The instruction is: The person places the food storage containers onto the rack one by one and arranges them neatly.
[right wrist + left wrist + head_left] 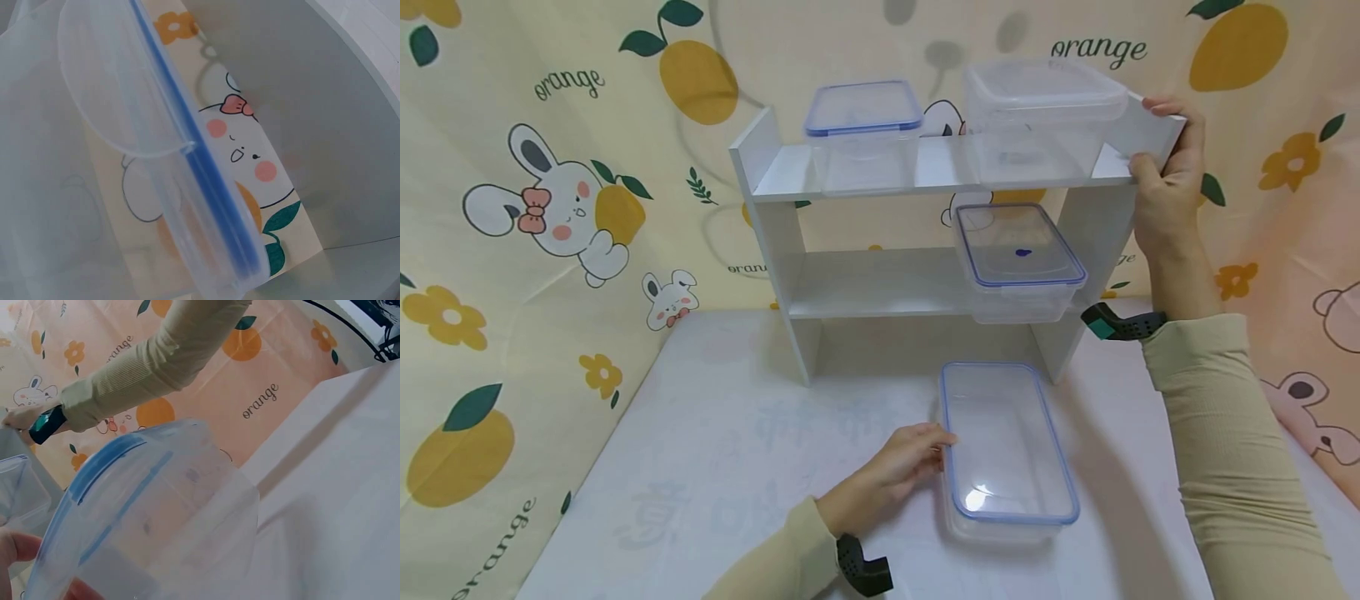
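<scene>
A clear plastic food container with a blue-edged lid lies on the table in front of the shelf. My left hand pinches its left edge; in the left wrist view the container fills the middle, with a thumb and fingertip at its rim. At the upper right, my right hand grips the top of the right side panel of the white shelf. In the right wrist view a container on the shelf shows close up; the right hand itself is out of that frame.
On the top tier stand a blue-lidded container at left and a larger clear container at right. Another blue-edged container sits on the middle tier's right side, jutting past its front edge. A printed cloth hangs behind.
</scene>
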Demonstrator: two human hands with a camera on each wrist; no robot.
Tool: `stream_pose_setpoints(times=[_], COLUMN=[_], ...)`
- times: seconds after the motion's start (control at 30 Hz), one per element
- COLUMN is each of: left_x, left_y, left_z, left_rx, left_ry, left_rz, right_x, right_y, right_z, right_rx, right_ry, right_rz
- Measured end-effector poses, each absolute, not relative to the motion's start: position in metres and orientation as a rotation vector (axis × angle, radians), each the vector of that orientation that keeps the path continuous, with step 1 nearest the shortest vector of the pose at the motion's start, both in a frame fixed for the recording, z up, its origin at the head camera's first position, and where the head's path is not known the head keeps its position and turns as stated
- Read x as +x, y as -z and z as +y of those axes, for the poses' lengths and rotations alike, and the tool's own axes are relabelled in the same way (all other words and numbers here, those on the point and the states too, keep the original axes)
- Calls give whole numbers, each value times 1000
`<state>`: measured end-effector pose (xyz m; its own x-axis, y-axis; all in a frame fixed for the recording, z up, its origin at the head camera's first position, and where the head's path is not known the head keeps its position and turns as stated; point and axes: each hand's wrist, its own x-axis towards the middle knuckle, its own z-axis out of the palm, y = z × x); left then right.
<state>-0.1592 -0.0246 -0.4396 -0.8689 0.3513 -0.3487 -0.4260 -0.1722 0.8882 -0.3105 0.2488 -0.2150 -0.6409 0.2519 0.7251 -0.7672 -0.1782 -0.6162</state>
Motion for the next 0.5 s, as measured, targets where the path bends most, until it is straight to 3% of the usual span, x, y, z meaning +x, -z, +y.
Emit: stream_pose_setpoints(times=[0.5], left_x=[-163], left_y=[432], left_z=[-59], left_rx=[-50], left_ry=[-2093], left_rz=[1645], right_x=[-310], right_y=[215], right_z=[249], right_rx=[614], right_ry=[-1879], right_rz=[-1408])
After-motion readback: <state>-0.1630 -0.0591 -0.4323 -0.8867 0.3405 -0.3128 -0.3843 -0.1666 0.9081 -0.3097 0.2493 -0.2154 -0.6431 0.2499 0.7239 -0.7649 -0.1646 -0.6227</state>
